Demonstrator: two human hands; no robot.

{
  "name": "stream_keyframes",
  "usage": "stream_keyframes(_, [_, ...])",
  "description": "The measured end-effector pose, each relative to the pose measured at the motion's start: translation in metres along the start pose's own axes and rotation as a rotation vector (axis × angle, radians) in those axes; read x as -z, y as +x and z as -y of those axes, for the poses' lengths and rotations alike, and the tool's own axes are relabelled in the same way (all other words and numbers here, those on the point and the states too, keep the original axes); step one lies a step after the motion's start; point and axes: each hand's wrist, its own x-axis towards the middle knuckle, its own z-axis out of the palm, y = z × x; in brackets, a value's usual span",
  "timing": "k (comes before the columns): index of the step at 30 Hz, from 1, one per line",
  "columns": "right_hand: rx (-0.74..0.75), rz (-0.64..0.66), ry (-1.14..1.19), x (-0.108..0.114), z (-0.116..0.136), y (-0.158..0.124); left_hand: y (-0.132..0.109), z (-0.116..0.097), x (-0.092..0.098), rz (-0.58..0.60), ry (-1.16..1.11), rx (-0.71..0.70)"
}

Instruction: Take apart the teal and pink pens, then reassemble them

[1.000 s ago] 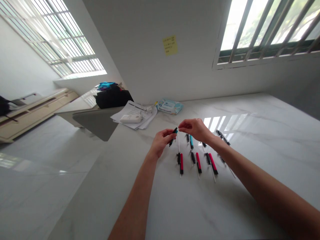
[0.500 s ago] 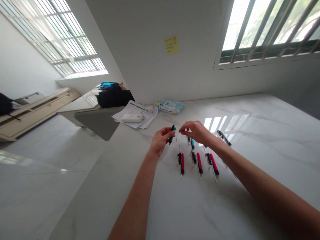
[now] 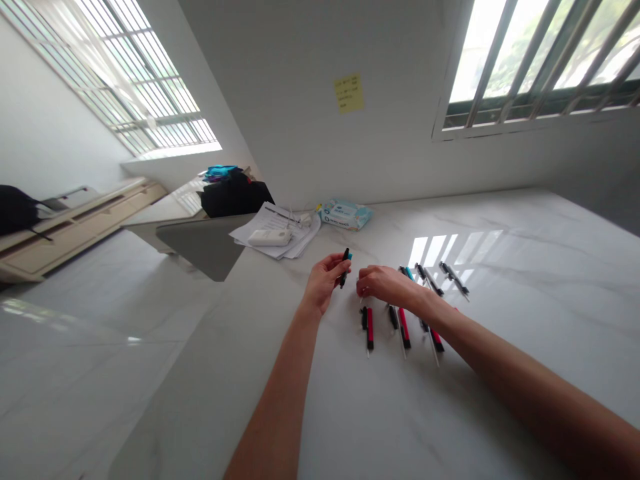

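Note:
My left hand (image 3: 323,279) is closed around a black pen barrel with a blue part (image 3: 345,268), held tilted above the table. To its right, my right hand (image 3: 377,283) is low at the tabletop with its fingers bent and pinched together. Whatever is between its fingertips is hidden, though a thin pale tip shows just below them. Below that hand lies a row of taken-apart pens: a red-and-black barrel (image 3: 370,328), a second red barrel (image 3: 404,327) and a third red barrel (image 3: 437,341), with black parts and thin white refills beside them. My right forearm partly covers the third.
Black-and-blue pen parts (image 3: 409,273), black pen parts (image 3: 429,279) and a clear-and-black pen (image 3: 454,279) lie beyond my right wrist. Farther back are a wet-wipes pack (image 3: 345,215), papers (image 3: 305,241) and a white box-like device (image 3: 270,237). A yellow note (image 3: 349,93) is on the wall.
My right hand has come down toward the tabletop, over the spot where a white refill lay, and its fingers have closed. My left hand keeps the black-and-blue barrel. The view has shifted slightly.

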Motion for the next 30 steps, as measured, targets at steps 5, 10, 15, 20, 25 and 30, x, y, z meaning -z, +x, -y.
stream_keyframes(5, [0.081, -0.066, -0.023, 0.001, 0.002, 0.0, 0.006, 0.001, 0.005, -0.047, -0.055, -0.022])
stream_keyframes(10, [0.038, -0.352, 0.162, 0.021, 0.01, 0.001, 0.012, 0.001, 0.01, -0.139, -0.117, -0.09])
stream_keyframes(15, [-0.122, -0.721, 0.529, 0.05, 0.01, -0.001, 0.008, 0.002, 0.003, -0.122, -0.08, -0.075])
stream_keyframes(20, [-0.274, -0.822, 0.948, 0.061, -0.006, 0.0, 0.005, 0.007, -0.006, -0.061, 0.005, -0.091])
stream_keyframes(25, [-0.368, -0.779, 1.02, 0.055, -0.01, 0.002, 0.003, 0.012, -0.012, 0.046, 0.1, -0.102])
stream_keyframes(30, [-0.394, -0.679, 0.86, 0.053, -0.006, 0.001, -0.002, 0.011, -0.019, 0.144, 0.098, -0.13])
